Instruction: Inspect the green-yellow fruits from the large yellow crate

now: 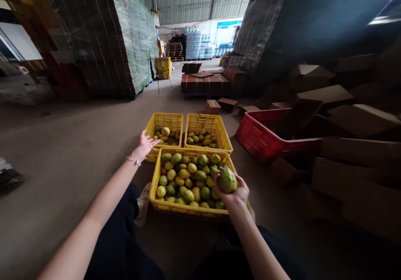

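My right hand is wrapped round a lumpy, green, guava-like fruit, held above the right side of the front yellow crate. That crate is full of green and yellow fruit. Stretched forward with fingers spread, my left hand holds nothing and is over the near left edge of the back left yellow crate. Just beyond its fingertips is a larger-looking yellow fruit; whether it is in the air or resting, I cannot tell. Smaller fruit lies low in this crate.
The back right yellow crate also holds fruit. To the right stand a red crate and a heap of cardboard boxes. Flattened cartons lie on a pallet ahead. Tall wrapped stacks flank the concrete floor.
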Demonstrator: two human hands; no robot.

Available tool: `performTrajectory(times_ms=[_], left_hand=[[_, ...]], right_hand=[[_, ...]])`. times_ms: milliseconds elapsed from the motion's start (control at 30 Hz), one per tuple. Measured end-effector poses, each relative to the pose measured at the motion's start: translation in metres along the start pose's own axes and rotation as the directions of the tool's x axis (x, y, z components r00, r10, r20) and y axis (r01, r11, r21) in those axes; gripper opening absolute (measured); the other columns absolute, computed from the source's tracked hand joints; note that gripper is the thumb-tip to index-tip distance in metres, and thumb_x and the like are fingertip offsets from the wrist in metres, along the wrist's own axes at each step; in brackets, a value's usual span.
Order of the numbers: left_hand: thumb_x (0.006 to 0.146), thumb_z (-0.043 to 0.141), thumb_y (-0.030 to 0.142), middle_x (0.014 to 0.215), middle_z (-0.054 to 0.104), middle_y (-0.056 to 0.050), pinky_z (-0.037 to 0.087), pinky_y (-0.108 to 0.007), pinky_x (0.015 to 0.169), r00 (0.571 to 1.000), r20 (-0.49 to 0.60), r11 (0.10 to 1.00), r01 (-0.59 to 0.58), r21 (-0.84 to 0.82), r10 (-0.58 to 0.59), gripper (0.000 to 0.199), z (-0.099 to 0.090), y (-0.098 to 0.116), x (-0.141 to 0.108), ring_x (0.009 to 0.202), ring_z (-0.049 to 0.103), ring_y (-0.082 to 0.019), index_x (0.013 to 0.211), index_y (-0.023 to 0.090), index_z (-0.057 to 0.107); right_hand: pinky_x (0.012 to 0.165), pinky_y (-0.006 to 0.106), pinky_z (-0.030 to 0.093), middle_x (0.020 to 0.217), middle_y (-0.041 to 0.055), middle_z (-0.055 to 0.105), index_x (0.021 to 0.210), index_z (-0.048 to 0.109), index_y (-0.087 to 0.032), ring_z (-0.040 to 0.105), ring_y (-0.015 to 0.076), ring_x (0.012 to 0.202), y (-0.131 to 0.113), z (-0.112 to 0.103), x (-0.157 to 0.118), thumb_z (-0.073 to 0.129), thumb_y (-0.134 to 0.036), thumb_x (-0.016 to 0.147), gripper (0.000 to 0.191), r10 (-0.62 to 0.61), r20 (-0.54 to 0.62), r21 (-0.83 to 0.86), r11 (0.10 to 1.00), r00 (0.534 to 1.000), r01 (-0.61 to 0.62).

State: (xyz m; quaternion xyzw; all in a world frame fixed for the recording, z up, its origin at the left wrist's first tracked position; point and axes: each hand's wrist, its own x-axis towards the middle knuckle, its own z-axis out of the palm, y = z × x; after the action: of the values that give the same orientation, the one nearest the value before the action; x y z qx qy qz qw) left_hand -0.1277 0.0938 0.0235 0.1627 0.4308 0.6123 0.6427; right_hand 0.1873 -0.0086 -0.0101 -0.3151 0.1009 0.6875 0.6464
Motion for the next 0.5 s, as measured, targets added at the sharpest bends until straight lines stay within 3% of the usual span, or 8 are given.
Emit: performTrajectory(times_ms=[33, 100, 200, 233, 300, 367, 400, 500], left_hand=[[0.098, 0.035, 0.038, 0.107, 0.063, -0.014, 0.06, -0.028, 0.073, 0.998, -0.028, 0.998, -0.049, 0.038, 0.05, 0.039, -0.003, 0.006, -0.001, 0.08, 0.07, -0.016, 0.125, 0.015, 0.051], [0.095, 0.037, 0.027, 0.109, 0.065, -0.014, 0.057, -0.026, 0.081, 0.997, 0.03, 0.976, -0.069, 0.209, 0.064, 0.031, -0.014, 0.001, -0.013, 0.086, 0.069, -0.016, 0.114, 0.013, 0.057], [0.089, 0.047, 0.029, 0.102, 0.07, -0.014, 0.056, -0.031, 0.078, 0.98, 0.161, 0.874, 0.026, 0.485, -0.119, 0.026, -0.03, -0.032, -0.041, 0.082, 0.07, -0.021, 0.096, 0.012, 0.067], [0.088, 0.049, 0.035, 0.101, 0.071, -0.011, 0.055, -0.034, 0.078, 0.943, 0.223, 0.734, 0.032, 0.679, -0.248, 0.029, -0.032, -0.044, -0.049, 0.084, 0.07, -0.023, 0.095, 0.015, 0.068], [0.083, 0.057, 0.045, 0.101, 0.073, -0.007, 0.053, -0.038, 0.084, 0.843, 0.384, 0.363, -0.247, 0.898, -0.376, 0.029, -0.034, -0.065, -0.061, 0.09, 0.069, -0.026, 0.093, 0.022, 0.071], [0.067, 0.075, 0.042, 0.098, 0.074, -0.006, 0.049, -0.042, 0.093, 0.802, 0.414, 0.206, -0.36, 0.91, -0.431, 0.03, -0.036, -0.079, -0.067, 0.099, 0.067, -0.032, 0.092, 0.025, 0.072], [0.066, 0.076, 0.041, 0.097, 0.074, -0.007, 0.048, -0.044, 0.093, 0.794, 0.397, 0.046, -0.426, 0.904, -0.46, 0.032, -0.037, -0.084, -0.068, 0.099, 0.066, -0.033, 0.093, 0.025, 0.072], [0.072, 0.068, 0.039, 0.091, 0.074, -0.014, 0.049, -0.048, 0.087, 0.854, 0.317, -0.333, -0.465, 0.82, -0.412, 0.025, -0.042, -0.091, -0.066, 0.095, 0.067, -0.037, 0.089, 0.021, 0.071]], right_hand=[[0.054, 0.028, 0.06, 0.073, 0.0046, 0.075, 0.1, 0.067, -0.02, 0.07, 0.0188, 0.065, 0.002, 0.0, 0.001, 0.047, -0.019, 0.076, 0.032, 0.004, -0.013, -0.009, 1.0, 1.0, -0.005], [0.055, 0.029, 0.06, 0.073, 0.0052, 0.075, 0.099, 0.068, -0.02, 0.071, 0.0197, 0.065, 0.006, -0.003, 0.005, 0.048, -0.018, 0.076, 0.031, 0.015, -0.021, -0.035, 0.999, 1.0, -0.016], [0.057, 0.034, 0.062, 0.075, 0.0055, 0.076, 0.098, 0.068, -0.02, 0.071, 0.0214, 0.064, 0.015, -0.011, 0.013, 0.051, -0.016, 0.075, 0.029, 0.036, -0.005, -0.102, 0.994, 0.999, -0.037], [0.057, 0.036, 0.062, 0.075, 0.0055, 0.076, 0.097, 0.067, -0.019, 0.071, 0.0219, 0.062, 0.018, -0.014, 0.015, 0.051, -0.016, 0.075, 0.028, 0.046, -0.008, -0.123, 0.991, 0.999, -0.046], [0.056, 0.039, 0.061, 0.074, 0.0056, 0.076, 0.095, 0.067, -0.019, 0.071, 0.0226, 0.06, 0.025, -0.02, 0.019, 0.051, -0.014, 0.075, 0.025, 0.067, -0.03, -0.16, 0.985, 0.997, -0.071], [0.058, 0.04, 0.061, 0.07, 0.0052, 0.074, 0.091, 0.066, -0.018, 0.071, 0.0234, 0.061, 0.033, -0.025, 0.023, 0.052, -0.013, 0.075, 0.022, 0.077, -0.043, -0.202, 0.976, 0.996, -0.084], [0.059, 0.041, 0.062, 0.068, 0.0048, 0.074, 0.089, 0.066, -0.018, 0.072, 0.0237, 0.061, 0.036, -0.027, 0.024, 0.053, -0.013, 0.074, 0.02, 0.072, -0.043, -0.228, 0.97, 0.997, -0.08], [0.063, 0.04, 0.061, 0.061, 0.0026, 0.069, 0.085, 0.065, -0.017, 0.072, 0.0237, 0.062, 0.049, -0.037, 0.028, 0.057, -0.015, 0.075, 0.013, 0.045, -0.059, -0.317, 0.946, 0.997, -0.062]])
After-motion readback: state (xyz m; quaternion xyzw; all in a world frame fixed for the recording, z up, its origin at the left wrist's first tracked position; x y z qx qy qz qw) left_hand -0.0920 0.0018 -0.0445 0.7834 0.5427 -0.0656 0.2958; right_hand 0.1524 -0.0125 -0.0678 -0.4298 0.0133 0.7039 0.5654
